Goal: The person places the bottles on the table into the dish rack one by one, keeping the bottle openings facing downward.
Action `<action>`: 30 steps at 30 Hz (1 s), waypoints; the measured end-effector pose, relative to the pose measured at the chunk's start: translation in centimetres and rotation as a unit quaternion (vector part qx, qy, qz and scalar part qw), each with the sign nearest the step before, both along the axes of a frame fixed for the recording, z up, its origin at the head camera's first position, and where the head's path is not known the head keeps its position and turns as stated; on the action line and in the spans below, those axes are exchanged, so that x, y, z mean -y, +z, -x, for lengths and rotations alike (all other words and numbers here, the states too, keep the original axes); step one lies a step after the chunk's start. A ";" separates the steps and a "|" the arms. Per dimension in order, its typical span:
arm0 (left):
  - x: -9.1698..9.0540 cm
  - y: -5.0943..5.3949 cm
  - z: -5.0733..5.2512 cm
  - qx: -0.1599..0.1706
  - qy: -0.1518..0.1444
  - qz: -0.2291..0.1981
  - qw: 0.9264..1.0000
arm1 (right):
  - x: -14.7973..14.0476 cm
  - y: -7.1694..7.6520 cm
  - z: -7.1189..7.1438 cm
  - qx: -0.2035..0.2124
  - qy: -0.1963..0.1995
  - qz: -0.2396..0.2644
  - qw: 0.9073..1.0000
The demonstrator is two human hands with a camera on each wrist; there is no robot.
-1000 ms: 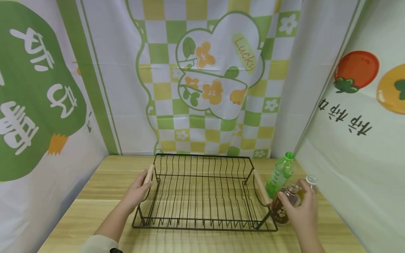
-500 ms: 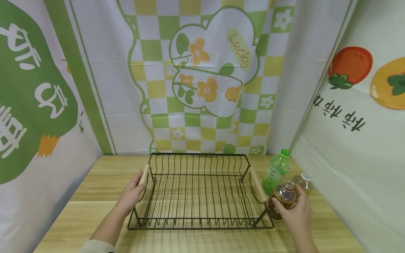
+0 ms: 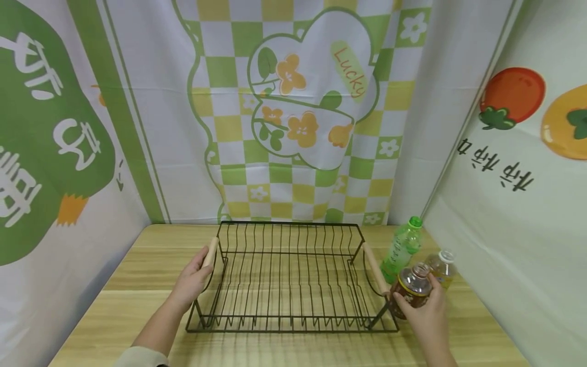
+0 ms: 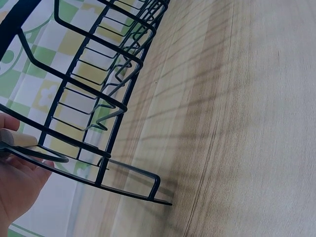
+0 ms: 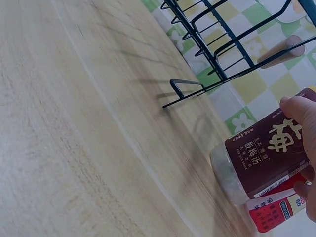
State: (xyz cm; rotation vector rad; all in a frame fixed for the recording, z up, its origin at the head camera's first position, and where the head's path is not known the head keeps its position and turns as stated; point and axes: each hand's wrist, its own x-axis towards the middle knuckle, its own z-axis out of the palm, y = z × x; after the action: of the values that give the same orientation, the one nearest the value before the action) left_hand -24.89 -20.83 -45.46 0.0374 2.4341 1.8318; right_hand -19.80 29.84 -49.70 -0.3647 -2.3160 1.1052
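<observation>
Both hands are engaged, well apart, one on each side of a black wire rack (image 3: 292, 331). Right hand (image 3: 426, 308): thumb and fingers are clamped on the body of a brown-labelled bottle (image 3: 412, 286), below its clear neck. Left hand (image 3: 189, 280): fingers are curled around the left wooden handle (image 3: 211, 253) of the rack.

The brown-labelled bottle is located beside the right front corner of the rack, near the lower end of the right wooden handle (image 3: 375, 267). Whether its base bears on the table cannot be determined. Pale characters are printed on the label. A red-and-white label (image 5: 276, 211) shows next to it in the right wrist view.

Behind the brown-labelled bottle stands a green bottle (image 3: 402, 251), upright. A clear bottle (image 3: 443, 267) with a whitish top is positioned to its right rear, close to the right fingertips.

Rack and bottles occupy a wood-grain table (image 3: 114, 306). A checkered green, yellow and white curtain (image 3: 302, 188) hangs behind; printed panels enclose both sides.
</observation>
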 end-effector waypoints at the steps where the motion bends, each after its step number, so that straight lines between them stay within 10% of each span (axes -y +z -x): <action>1: 0.0 0.0 0.0 0.001 0.000 0.000 1.000 | 0.0 -0.1 0.0 -0.001 0.000 0.002 1.000; 12: 0.0 0.1 -0.2 0.006 0.000 0.008 1.000 | -0.1 0.7 0.4 0.011 0.016 0.016 1.000; 30: -0.1 0.0 -0.1 0.004 0.008 -0.003 1.000 | 1.6 7.0 1.3 0.054 0.051 -0.028 0.997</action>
State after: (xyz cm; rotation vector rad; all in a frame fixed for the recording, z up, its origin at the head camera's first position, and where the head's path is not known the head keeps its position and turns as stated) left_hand -24.79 -20.68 -45.45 0.0106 2.4306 1.8423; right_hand -21.15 28.25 -42.72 -0.2940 -2.4791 1.0893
